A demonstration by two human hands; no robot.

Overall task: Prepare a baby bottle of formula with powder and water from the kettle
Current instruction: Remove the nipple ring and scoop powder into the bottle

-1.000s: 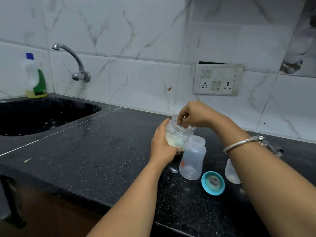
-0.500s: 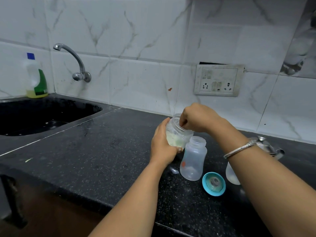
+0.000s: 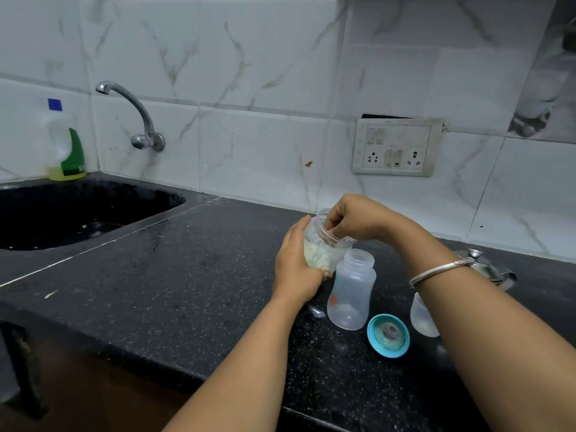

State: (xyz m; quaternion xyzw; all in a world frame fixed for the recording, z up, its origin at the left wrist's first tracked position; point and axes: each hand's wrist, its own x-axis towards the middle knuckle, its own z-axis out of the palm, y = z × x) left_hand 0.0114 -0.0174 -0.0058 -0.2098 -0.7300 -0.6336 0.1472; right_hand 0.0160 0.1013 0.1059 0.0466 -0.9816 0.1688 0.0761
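Observation:
My left hand (image 3: 296,269) grips a clear plastic jar of pale formula powder (image 3: 321,251), tilted to the right above the counter. My right hand (image 3: 352,221) has its fingertips curled inside the jar's open mouth; whatever they pinch is hidden. Just right of the jar, the open, translucent baby bottle (image 3: 352,289) stands upright on the black counter. Its teal nipple ring (image 3: 388,335) lies flat in front of it. A clear cap (image 3: 422,316) sits further right, partly behind my right forearm. The steel kettle (image 3: 486,266) shows behind my right wrist.
A black sink (image 3: 78,213) lies at the left with a wall tap (image 3: 137,120) above it and a dish soap bottle (image 3: 65,145) in the corner. A socket panel (image 3: 396,148) is on the tiled wall. The counter's front edge (image 3: 124,344) runs diagonally below.
My right hand's fingers have gone deeper into the jar's mouth, and the jar has tilted slightly more to the right. The bottle and ring have not moved.

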